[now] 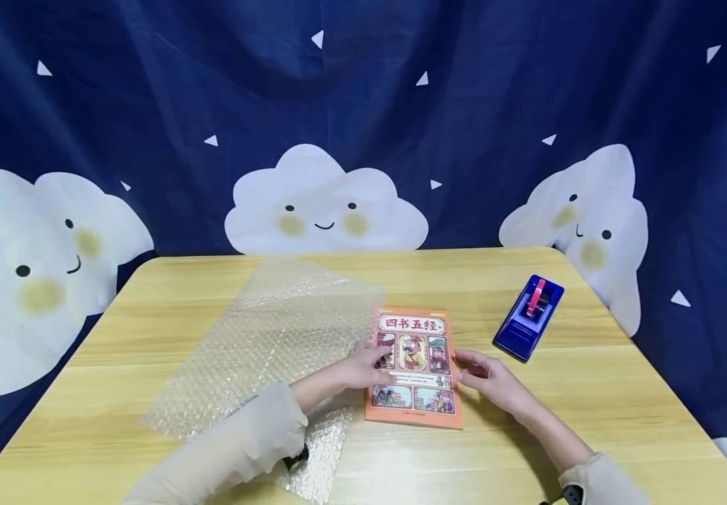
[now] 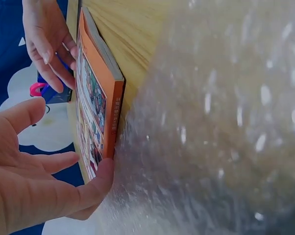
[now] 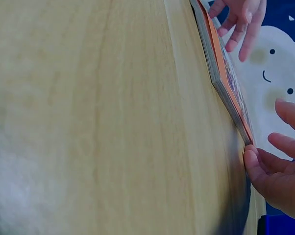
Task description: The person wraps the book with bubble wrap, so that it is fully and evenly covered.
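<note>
An orange comic-style book with Chinese characters on its cover lies flat on the wooden table. My left hand is at its left side; in the left wrist view one fingertip touches the spine edge of the book, and the fingers are loosely spread. At the opposite side, my right hand has its fingertips against the page edge, seen in the right wrist view where the right hand meets the book. Under my left forearm spreads a sheet of clear bubble wrap, reaching close to the spine.
A blue tape dispenser with a pinkish-red part on top stands to the right of the book. The table has rounded far corners. Behind it hangs a dark blue curtain with smiling clouds.
</note>
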Demonstrator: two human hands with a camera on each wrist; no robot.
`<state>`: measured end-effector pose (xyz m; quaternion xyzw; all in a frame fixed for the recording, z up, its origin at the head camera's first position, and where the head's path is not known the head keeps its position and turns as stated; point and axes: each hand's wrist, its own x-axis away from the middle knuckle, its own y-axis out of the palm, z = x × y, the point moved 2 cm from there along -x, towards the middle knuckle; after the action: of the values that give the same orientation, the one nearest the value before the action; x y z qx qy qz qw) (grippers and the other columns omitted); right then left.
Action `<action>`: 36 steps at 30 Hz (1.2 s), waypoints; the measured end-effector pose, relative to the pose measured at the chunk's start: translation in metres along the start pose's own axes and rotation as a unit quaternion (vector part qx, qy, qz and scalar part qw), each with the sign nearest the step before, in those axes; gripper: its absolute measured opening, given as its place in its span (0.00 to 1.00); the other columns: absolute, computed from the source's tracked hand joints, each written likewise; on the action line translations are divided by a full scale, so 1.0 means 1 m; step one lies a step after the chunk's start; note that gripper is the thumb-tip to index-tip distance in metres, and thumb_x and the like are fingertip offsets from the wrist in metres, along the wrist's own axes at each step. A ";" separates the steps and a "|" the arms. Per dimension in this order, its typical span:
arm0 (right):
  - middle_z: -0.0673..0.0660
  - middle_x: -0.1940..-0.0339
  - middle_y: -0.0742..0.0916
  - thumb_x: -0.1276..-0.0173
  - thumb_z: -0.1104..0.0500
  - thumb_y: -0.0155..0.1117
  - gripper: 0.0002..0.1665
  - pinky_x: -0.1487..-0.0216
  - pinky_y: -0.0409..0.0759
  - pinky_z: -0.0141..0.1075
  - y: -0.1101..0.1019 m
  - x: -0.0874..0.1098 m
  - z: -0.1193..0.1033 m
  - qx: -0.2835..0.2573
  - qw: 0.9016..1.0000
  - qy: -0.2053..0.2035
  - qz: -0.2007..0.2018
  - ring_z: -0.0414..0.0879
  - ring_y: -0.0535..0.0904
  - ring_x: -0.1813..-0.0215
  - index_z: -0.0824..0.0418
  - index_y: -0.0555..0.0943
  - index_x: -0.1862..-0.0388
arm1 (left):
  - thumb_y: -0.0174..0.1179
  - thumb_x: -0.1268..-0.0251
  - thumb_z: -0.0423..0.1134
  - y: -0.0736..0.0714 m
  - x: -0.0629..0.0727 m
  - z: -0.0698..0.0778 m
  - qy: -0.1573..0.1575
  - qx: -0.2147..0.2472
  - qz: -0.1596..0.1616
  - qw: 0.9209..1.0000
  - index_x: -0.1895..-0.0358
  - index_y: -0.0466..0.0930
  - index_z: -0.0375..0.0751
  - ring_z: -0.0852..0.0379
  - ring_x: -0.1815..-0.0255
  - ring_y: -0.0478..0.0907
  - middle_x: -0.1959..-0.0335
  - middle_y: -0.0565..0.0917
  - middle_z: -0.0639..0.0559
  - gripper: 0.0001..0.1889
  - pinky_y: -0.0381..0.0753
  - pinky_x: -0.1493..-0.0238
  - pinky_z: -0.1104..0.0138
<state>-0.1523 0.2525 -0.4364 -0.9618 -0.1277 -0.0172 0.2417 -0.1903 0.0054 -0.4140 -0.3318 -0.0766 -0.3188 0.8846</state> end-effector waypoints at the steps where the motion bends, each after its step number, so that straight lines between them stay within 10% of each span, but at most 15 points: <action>1: 0.71 0.41 0.73 0.36 0.58 0.59 0.31 0.43 0.69 0.50 0.000 0.000 0.000 -0.001 1.000 -0.001 -0.001 0.59 0.73 0.45 0.74 0.65 0.38 | 0.62 0.47 0.41 0.000 0.000 0.000 -0.003 0.000 -0.001 1.000 0.33 0.59 0.37 0.36 0.33 0.46 0.34 0.52 0.31 0.37 0.45 0.38 0.37; 11: 0.68 0.43 0.75 0.39 0.58 0.62 0.35 0.46 0.70 0.40 0.006 0.001 -0.003 -0.021 1.000 0.011 0.011 0.53 0.75 0.48 0.72 0.64 0.37 | 0.60 0.45 0.38 0.000 -0.001 -0.001 -0.005 0.122 -0.026 0.992 0.34 0.61 0.43 0.34 0.30 0.39 0.30 0.43 0.30 0.33 0.43 0.39 0.35; 24: 0.69 0.35 0.68 0.38 0.61 0.61 0.36 0.39 0.64 0.51 0.009 0.002 -0.004 -0.050 0.997 0.038 0.039 0.60 0.70 0.42 0.69 0.62 0.34 | 0.58 0.47 0.30 0.002 -0.007 -0.008 -0.044 0.333 0.046 0.941 0.33 0.58 0.41 0.36 0.36 0.58 0.31 0.53 0.36 0.34 0.63 0.43 0.42; 31: 0.69 0.31 0.60 0.38 0.62 0.60 0.35 0.35 0.53 0.57 0.005 0.001 -0.003 -0.075 0.995 0.048 0.037 0.65 0.55 0.32 0.65 0.61 0.33 | 0.57 0.47 0.26 0.000 -0.017 -0.010 -0.034 0.367 0.057 0.928 0.32 0.57 0.40 0.56 0.62 0.72 0.37 0.57 0.34 0.36 0.76 0.68 0.72; 36: 0.69 0.30 0.59 0.37 0.62 0.59 0.36 0.37 0.61 0.51 0.003 0.001 -0.002 -0.101 0.993 0.055 0.027 0.64 0.57 0.33 0.66 0.59 0.32 | 0.51 0.48 0.18 -0.001 -0.018 -0.007 -0.002 0.391 0.032 0.920 0.33 0.56 0.37 0.56 0.65 0.75 0.43 0.64 0.36 0.35 0.80 0.66 0.70</action>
<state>-0.1506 0.2492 -0.4360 -0.9820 -0.0861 -0.0762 0.1502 -0.2051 0.0093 -0.4253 0.0373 -0.1865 -0.2347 0.9533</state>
